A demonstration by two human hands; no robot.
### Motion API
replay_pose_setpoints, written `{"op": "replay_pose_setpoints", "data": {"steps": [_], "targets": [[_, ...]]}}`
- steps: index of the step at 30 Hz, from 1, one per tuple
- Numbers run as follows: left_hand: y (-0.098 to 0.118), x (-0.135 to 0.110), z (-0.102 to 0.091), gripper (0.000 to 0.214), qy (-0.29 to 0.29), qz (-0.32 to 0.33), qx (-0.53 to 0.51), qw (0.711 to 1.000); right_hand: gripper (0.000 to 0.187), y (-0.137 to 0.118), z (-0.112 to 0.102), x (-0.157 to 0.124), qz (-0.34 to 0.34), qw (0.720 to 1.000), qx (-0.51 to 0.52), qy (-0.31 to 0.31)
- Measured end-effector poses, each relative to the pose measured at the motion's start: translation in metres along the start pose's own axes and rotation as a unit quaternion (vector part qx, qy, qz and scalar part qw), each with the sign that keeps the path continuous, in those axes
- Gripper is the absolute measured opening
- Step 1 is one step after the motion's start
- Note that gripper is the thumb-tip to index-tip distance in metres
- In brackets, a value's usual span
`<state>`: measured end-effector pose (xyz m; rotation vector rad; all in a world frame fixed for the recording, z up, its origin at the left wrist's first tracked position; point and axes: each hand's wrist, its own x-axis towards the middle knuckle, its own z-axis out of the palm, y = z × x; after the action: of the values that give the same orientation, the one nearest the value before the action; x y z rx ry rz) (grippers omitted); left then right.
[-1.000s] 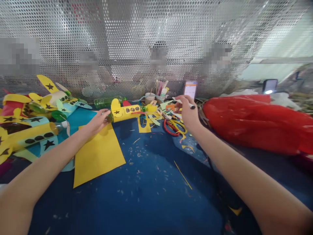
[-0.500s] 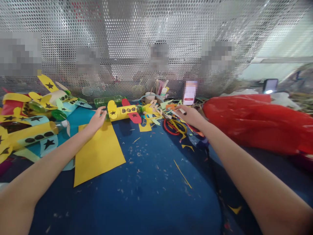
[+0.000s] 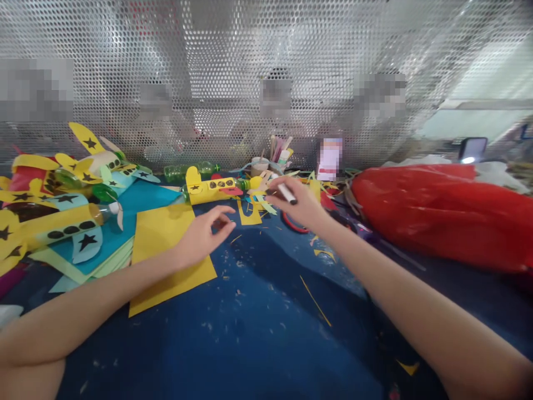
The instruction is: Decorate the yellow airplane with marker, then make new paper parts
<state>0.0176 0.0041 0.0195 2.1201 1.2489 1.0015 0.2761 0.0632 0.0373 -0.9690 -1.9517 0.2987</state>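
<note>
My right hand holds a white marker with a black end, raised above the paper scraps at the back of the table. My left hand hovers over the right edge of a yellow paper sheet, thumb and fingers apart with nothing between them. Just beyond it lies a bottle airplane, wrapped in yellow paper with black dots, a star and a red wing. Under my right hand, a red scissors handle shows in part.
Several finished bottle airplanes crowd the left over blue sheets. A green bottle, a cup of sticks and a phone stand along the perforated metal wall. A red plastic bag fills the right.
My left hand has come away from the airplane's tail, moving right and nearer. My right hand has lifted the marker and moved left with it.
</note>
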Motion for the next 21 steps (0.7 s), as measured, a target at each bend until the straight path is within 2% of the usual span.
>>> {"op": "replay_pose_setpoints", "data": {"steps": [3, 5, 7, 11, 14, 17, 19, 21], "targets": [[-0.004, -0.007, 0.015, 0.030, -0.038, -0.040, -0.142, 0.988, 0.019, -0.037, 0.030, -0.017, -0.038, 0.995, 0.045, -0.083], [-0.009, -0.008, 0.019, 0.029, -0.059, -0.051, -0.195, 0.978, 0.016, -0.049, 0.044, -0.030, -0.039, 0.991, 0.038, -0.121], [-0.013, -0.007, 0.020, 0.026, -0.083, -0.057, -0.216, 0.971, 0.016, -0.052, 0.053, -0.039, -0.046, 0.989, 0.031, -0.139], [-0.016, -0.003, 0.019, 0.019, -0.110, -0.085, -0.234, 0.962, 0.021, -0.045, 0.060, -0.048, -0.073, 0.989, 0.031, -0.125], [-0.019, 0.001, 0.018, 0.015, -0.056, -0.128, -0.287, 0.948, 0.020, -0.039, 0.061, -0.050, -0.041, 0.989, 0.086, -0.109], [-0.020, 0.004, 0.018, 0.009, 0.028, -0.197, -0.396, 0.896, 0.016, -0.033, 0.063, -0.052, 0.003, 0.983, 0.174, -0.057], [-0.020, 0.006, 0.017, 0.005, 0.049, -0.234, -0.449, 0.861, 0.012, -0.030, 0.065, -0.054, 0.014, 0.976, 0.214, -0.031], [-0.019, 0.007, 0.016, 0.004, 0.054, -0.249, -0.471, 0.845, 0.008, -0.028, 0.066, -0.055, 0.027, 0.973, 0.223, -0.042]]}}
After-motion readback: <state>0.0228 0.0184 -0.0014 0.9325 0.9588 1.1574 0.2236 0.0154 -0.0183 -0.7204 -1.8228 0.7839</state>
